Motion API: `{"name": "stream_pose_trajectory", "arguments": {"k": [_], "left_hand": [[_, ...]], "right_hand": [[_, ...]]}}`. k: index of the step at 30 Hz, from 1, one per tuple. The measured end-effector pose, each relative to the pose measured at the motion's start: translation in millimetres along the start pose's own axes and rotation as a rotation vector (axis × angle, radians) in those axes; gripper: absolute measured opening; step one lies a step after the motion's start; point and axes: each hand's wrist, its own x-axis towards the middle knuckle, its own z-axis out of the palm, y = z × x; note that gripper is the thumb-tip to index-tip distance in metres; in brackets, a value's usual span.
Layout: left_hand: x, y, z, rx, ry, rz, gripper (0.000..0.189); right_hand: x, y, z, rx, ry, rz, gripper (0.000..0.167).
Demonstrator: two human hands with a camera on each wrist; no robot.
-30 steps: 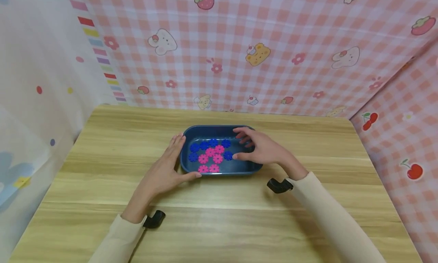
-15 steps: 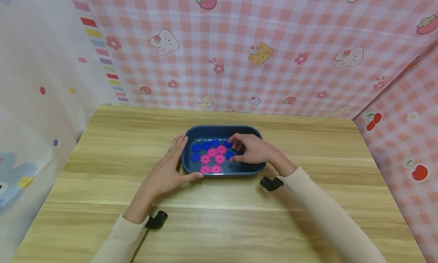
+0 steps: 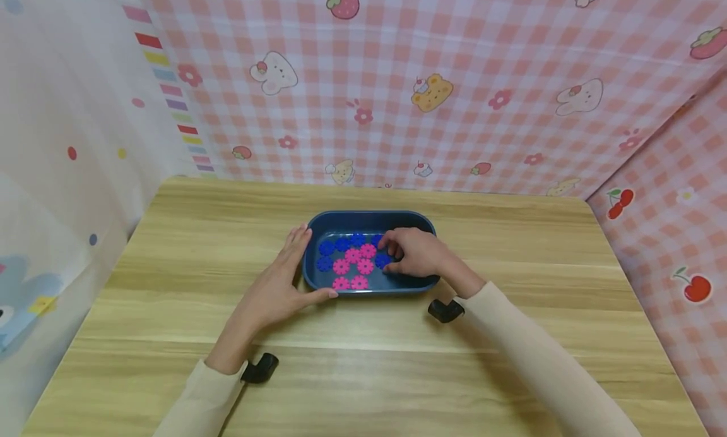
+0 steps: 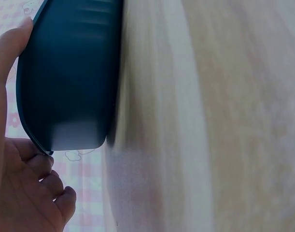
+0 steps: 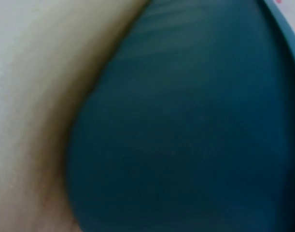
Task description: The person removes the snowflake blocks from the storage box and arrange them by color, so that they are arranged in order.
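Note:
A dark blue oval-cornered tray (image 3: 369,220) holds several flat notched plastic discs, pink discs (image 3: 353,255) and blue discs (image 3: 325,264). My left hand (image 3: 272,292) spans the tray's left end, fingers along the rim and thumb at the front edge. In the left wrist view, the left hand's fingers (image 4: 38,164) touch the tray rim from outside. My right hand (image 3: 417,251) reaches into the right part of the tray, fingers bent. A gap shows between fingertips and thumb, around a blue disc (image 3: 383,261) lying there. The right wrist view shows only the tray's side (image 5: 186,121), no hand.
The tray stands on a wood-grain table (image 3: 352,374). Behind it hangs a pink checked cloth (image 3: 375,134), with more cloth at both sides. Black wrist mounts (image 3: 445,311) stick out from both sleeves.
My right hand has come down and a little left into the tray, its fingers bending more. The left hand stays at the tray's left end. The discs look unmoved.

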Motion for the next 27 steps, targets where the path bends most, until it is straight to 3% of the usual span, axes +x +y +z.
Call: {"name": "stream_pose_trajectory", "arguments": {"k": [11,16,27], "left_hand": [[0.1,-1.1,1.2,-0.009,0.003,0.004,0.123],[-1.3,-1.1,0.7,-0.005,0.006,-0.001,0.124],[-1.4,0.4,1.6,0.004,0.017,0.002,0.124]], "right_hand": [[-2.6,-5.6,3.8,-0.071,0.035,0.057,0.026],[-3.8,-5.4,5.0,-0.016,0.046,0.051,0.025],[-8.5,-3.1,5.7,0.129,0.123,-0.008,0.004]]}}
